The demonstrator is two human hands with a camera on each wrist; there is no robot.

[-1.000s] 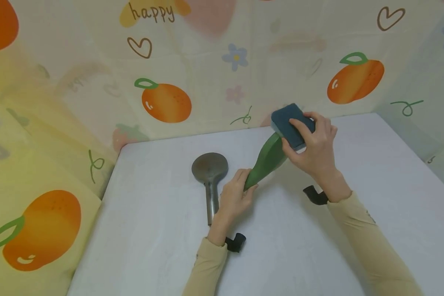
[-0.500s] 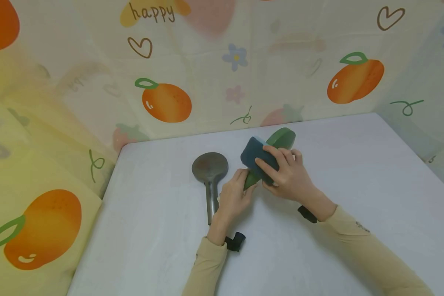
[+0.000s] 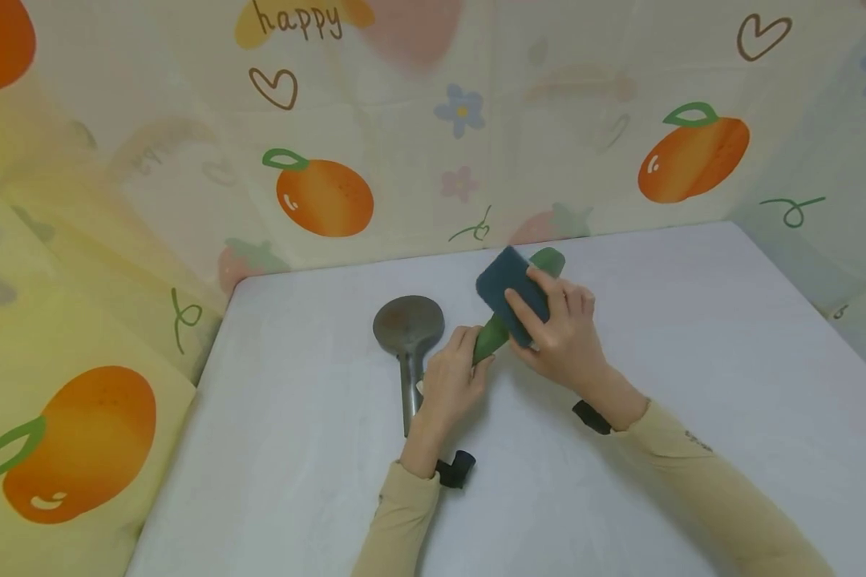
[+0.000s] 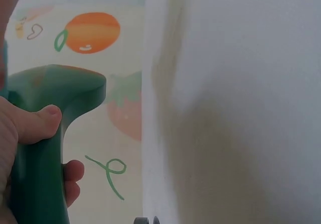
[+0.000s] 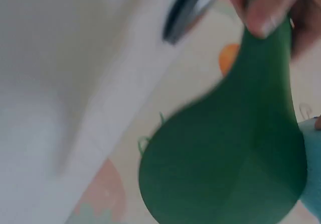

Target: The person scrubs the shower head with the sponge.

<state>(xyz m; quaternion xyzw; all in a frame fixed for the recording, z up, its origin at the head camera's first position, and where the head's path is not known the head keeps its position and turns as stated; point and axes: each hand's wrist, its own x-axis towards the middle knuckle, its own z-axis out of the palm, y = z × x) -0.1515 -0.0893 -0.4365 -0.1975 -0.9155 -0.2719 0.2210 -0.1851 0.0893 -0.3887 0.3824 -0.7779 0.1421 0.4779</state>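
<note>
My left hand (image 3: 455, 381) grips the narrow handle end of a green shower head (image 3: 492, 338), thumb across it in the left wrist view. Its smooth, rounded broad end (image 5: 225, 169) fills the lower part of the right wrist view. My right hand (image 3: 563, 332) holds a sponge (image 3: 508, 288), dark blue on its outer side, against the middle of the green shower head. A pale blue side of the sponge (image 5: 312, 158) shows at the right edge of the right wrist view. In the head view the sponge and fingers hide much of the green surface.
Left of my left hand, a grey metal shower head (image 3: 407, 324) lies on the white table (image 3: 296, 449), its tube handle pointing toward me. A fruit-printed curtain (image 3: 404, 120) stands along the table's far edge and left side. Black mounts (image 3: 458, 469) sit at both wrists.
My right hand has brought the sponge from the green shower head's far end down and left along it, then slightly back up. My left hand stays nearly still, keeping its grip.
</note>
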